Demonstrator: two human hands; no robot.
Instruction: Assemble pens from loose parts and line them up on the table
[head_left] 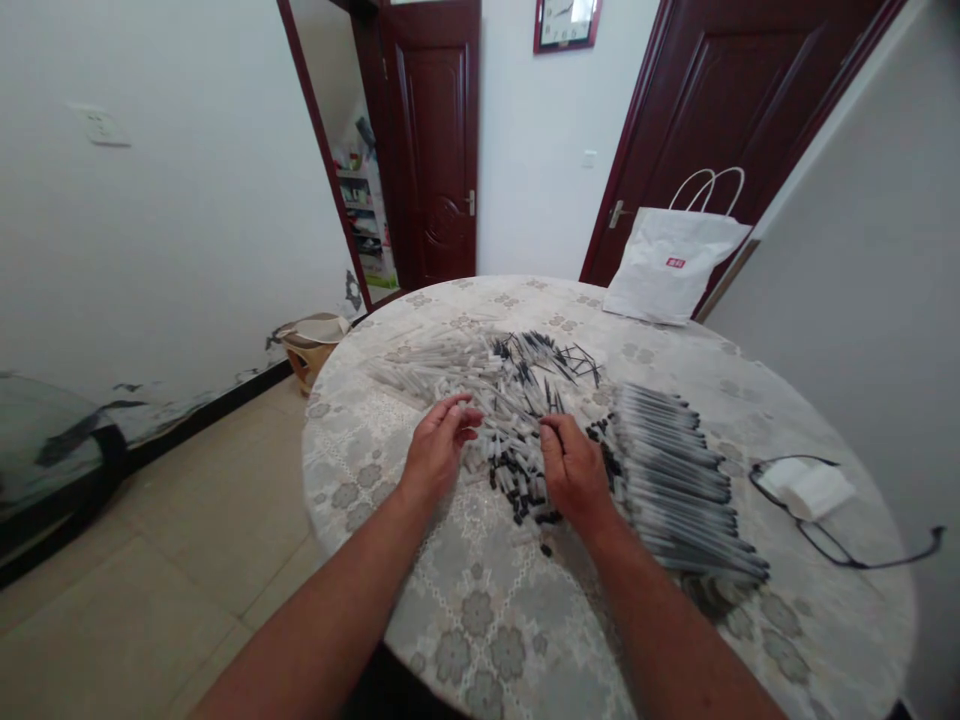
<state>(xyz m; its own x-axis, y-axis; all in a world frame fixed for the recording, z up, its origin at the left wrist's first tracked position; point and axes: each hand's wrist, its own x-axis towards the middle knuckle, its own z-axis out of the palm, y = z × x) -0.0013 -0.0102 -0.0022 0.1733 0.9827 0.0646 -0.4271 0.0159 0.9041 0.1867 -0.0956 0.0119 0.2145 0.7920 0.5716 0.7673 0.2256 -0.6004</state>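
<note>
One white paper bag (666, 268) stands at one o'clock on the table (480, 610); its contents are hidden. Heaped pen parts (517, 410), too many to count, have clear tubes (435, 362) at ten o'clock, dark refills (536, 350) at one and black caps (529, 490) at six. The left hand (444, 440), half curled, is at the heap's nine o'clock; the right hand (576, 465), thumb against forefinger, at four. I cannot tell what either grips. One overlapping, uncountable row of pens (675, 470) lies at three.
</note>
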